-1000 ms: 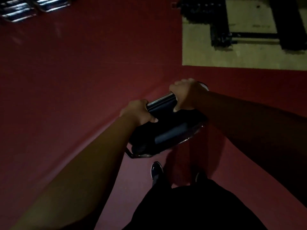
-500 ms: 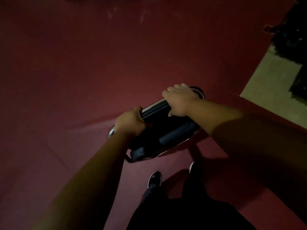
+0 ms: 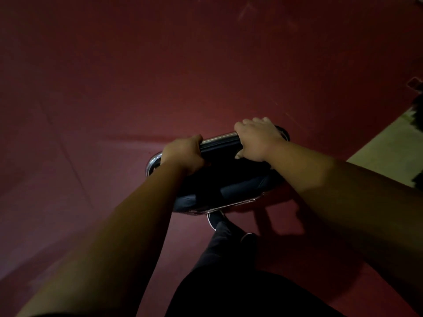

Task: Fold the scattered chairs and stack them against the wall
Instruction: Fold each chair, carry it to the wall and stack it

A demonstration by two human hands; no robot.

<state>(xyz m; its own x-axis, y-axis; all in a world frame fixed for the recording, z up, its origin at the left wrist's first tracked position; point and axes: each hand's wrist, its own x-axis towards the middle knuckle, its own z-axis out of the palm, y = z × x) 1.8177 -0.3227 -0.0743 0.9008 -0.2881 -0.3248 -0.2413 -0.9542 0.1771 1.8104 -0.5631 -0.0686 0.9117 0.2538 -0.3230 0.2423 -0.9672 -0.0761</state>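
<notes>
The person holds one black folding chair [image 3: 224, 179] out in front of the body, over the red floor [image 3: 160, 76]. It looks folded flat. The left hand [image 3: 183, 152] grips the left end of the chair's top, with its fingers curled tight round the edge. The right hand [image 3: 256, 138] grips the shiny top bar [image 3: 219, 137] near the right end, fingers wrapped over the far side and thumb on the near side. I cannot tell if the chair legs touch the floor, because the chair hides them.

No wall shows here, so I think the chair has some way to go before it can be stacked. That is where things could go wrong.

The bottom of the chair hangs just above a black shoe [image 3: 215, 219]. A big step could knock a shin or a foot into the metal, and the person could trip.

The bar is smooth and shiny. If a hand is sweaty, it could slide, and the chair could drop on the toes.

The dark seat pad [image 3: 240, 188] could swing open if the chair tips. Then the fingers near the frame could get pinched.

The room is very dim. Off to the right the red floor meets a pale floor [image 3: 389, 152]. A foot could catch on that edge if the person does not see it.
</notes>
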